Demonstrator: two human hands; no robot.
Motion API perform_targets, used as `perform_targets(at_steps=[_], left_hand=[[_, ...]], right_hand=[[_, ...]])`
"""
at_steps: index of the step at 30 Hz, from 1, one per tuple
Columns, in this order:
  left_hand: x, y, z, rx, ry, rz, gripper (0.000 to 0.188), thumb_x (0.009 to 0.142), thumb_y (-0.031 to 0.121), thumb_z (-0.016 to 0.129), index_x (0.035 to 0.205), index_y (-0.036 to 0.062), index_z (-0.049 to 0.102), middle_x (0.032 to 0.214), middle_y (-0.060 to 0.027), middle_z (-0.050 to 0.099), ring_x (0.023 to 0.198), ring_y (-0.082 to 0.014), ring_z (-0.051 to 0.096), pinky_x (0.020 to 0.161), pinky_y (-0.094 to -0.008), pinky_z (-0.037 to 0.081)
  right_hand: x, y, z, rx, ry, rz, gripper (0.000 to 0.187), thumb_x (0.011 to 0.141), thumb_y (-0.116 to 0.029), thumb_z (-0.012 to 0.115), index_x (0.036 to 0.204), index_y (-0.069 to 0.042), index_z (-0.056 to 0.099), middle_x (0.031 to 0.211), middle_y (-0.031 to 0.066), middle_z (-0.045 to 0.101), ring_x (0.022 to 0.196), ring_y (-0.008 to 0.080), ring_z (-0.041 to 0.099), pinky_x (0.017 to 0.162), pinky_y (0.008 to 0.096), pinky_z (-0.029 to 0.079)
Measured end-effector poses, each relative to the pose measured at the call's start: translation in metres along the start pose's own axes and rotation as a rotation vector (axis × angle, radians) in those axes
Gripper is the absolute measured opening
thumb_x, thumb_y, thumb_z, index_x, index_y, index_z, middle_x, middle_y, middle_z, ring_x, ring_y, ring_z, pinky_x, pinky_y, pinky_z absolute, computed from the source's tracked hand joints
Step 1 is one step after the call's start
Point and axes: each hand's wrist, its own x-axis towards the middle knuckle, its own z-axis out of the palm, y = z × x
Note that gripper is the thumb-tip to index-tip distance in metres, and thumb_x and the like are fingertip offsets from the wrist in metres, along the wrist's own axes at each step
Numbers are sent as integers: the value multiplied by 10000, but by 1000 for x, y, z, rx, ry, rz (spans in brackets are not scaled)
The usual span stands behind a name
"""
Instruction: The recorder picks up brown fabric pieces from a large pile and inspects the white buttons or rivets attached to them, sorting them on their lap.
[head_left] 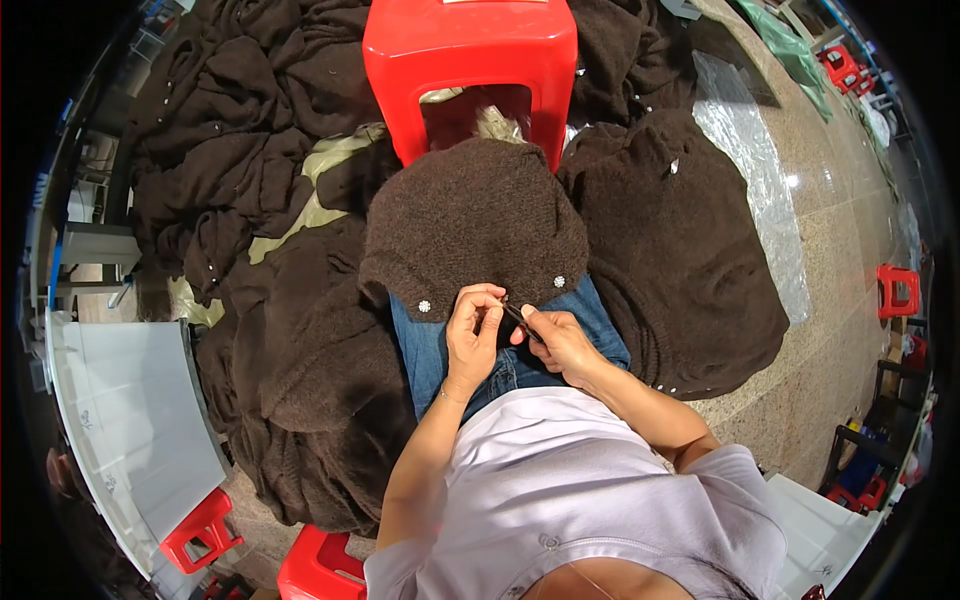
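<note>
A dark brown knit garment (475,215) lies over my lap on blue jeans (600,325). Near its lower edge sit two pale, sparkly round buttons, a left button (424,306) and a right button (559,281). Between them, my left hand (472,338) is closed, its fingertips pinching the garment's edge. My right hand (565,345) grips a slim dark tool (518,319) whose tip points at the left fingertips. The tool's exact kind is too small to tell, and the spot being worked is partly hidden by the fingers.
A red plastic stool (470,50) stands directly ahead. Heaped brown knitwear lies on the left (320,340) and right (680,260). Clear plastic sheeting (755,170) covers floor at right. Another red stool (320,570) and a white panel (140,410) are at lower left.
</note>
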Motion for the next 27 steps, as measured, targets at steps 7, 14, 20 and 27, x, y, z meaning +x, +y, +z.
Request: perform_targets(at_steps=[7,14,20,27], left_hand=[[-2,3,-2,78,-27,-3,23,963,4,560,985,4,558,1142,-93,513,979,-132,551,867,-261,477],[-2,4,-2,98,-53,16,33,950,11,582,973,5,559,1131,-90,502,967,-131,540,855,-257,470],[-3,0,0,75,37,19,45,937,8,602,937,8,557,1097,-92,530,938,-134,544,821,-258,476],[19,24,29,561,52,420,84,837,-30,689,908,6,664,957,-130,619,802,-229,617,675,-313,514]], right_hand=[[1,2,6,14,52,-39,454,1010,-461,506,817,-69,628,519,-93,325,412,21,204,383,223,137],[3,5,5,6,64,-75,445,1007,-448,521,792,-73,625,509,-98,321,410,18,206,381,226,131],[-5,3,1,-19,61,-121,443,1007,-396,528,758,-46,634,506,-80,370,431,25,264,394,240,170],[-25,19,-30,198,280,-328,489,1007,-491,498,843,-46,616,516,-86,348,402,19,235,375,221,153]])
